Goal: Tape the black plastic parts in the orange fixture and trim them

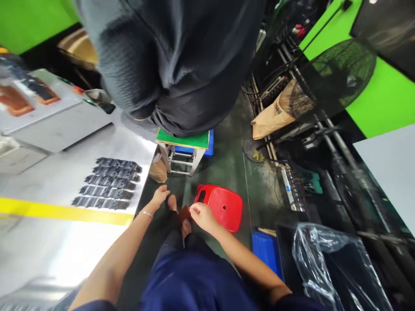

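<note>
My left hand (160, 195) hangs over the floor beside the metal table's edge, its fingers apart with nothing in them. Pinched in my right hand (201, 215) is a small brown-red piece (184, 213), held by its edge above my feet. Just beyond and to the right of that hand, a red plastic stool (225, 207) stands on the dark floor. Several rows of dark ribbed parts (108, 183) lie on the metal table (81, 237) to my left.
A person in dark clothes (181, 65) sits ahead on a green-topped stool (184, 140). To the right are a fan (337, 77), a paper bag (272, 114), pipes, a blue bin (266, 252) and a plastic-covered black box (343, 268). A brown bag (158, 169) stands by the table.
</note>
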Available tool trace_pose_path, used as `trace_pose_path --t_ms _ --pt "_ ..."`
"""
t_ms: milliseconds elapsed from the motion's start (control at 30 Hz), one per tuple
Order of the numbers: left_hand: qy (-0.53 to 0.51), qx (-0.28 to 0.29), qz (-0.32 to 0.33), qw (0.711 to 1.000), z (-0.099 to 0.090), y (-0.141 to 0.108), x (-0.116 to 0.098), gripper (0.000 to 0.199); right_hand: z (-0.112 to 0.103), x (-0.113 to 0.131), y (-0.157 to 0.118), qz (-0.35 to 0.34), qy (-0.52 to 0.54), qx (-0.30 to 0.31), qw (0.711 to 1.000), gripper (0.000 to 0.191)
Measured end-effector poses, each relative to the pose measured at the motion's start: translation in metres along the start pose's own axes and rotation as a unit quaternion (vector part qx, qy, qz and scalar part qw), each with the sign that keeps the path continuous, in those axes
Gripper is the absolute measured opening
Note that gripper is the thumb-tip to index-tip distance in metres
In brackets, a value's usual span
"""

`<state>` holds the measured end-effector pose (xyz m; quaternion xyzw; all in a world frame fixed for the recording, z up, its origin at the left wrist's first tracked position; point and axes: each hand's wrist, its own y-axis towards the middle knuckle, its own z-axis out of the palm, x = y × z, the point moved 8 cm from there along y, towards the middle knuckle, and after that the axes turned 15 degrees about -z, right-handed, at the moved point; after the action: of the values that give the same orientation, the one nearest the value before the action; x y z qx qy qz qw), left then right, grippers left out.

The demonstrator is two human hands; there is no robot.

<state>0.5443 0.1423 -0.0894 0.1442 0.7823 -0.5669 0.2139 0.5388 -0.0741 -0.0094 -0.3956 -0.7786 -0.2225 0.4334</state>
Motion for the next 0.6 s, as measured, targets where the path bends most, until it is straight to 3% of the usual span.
trace_pose_path --t_ms 100,167,233,433,533,600 --pt "-0.024 -0.007 -0.005 1.0 -0.036 -0.049 0.057 0.021 0.03 0.036 -0.008 -0.045 -0.011 0.055 0.997 0.014" --pt "-0.052 -0.036 0.012 0.998 -0.083 -0.08 0.086 0.019 0.052 0.061 -0.011 -0.078 0.004 0.085 0.993 0.015" --pt "-0.079 -0.093 0.032 0.992 -0.148 -0.109 0.111 0.021 0.076 0.089 -0.011 -0.114 0.017 0.116 0.987 0.015" --pt "-0.069 -0.343 0.011 0.937 -0.385 -0.177 0.204 0.027 0.164 0.199 0.007 -0.255 0.009 0.214 0.943 0.018" --pt "-0.022 -0.438 -0.026 0.898 -0.485 -0.187 0.243 0.029 0.215 0.26 0.021 -0.321 -0.013 0.222 0.921 0.02" --pt "0.013 -0.47 -0.038 0.882 -0.539 -0.179 0.256 0.033 0.249 0.299 0.029 -0.36 -0.026 0.212 0.908 0.019"
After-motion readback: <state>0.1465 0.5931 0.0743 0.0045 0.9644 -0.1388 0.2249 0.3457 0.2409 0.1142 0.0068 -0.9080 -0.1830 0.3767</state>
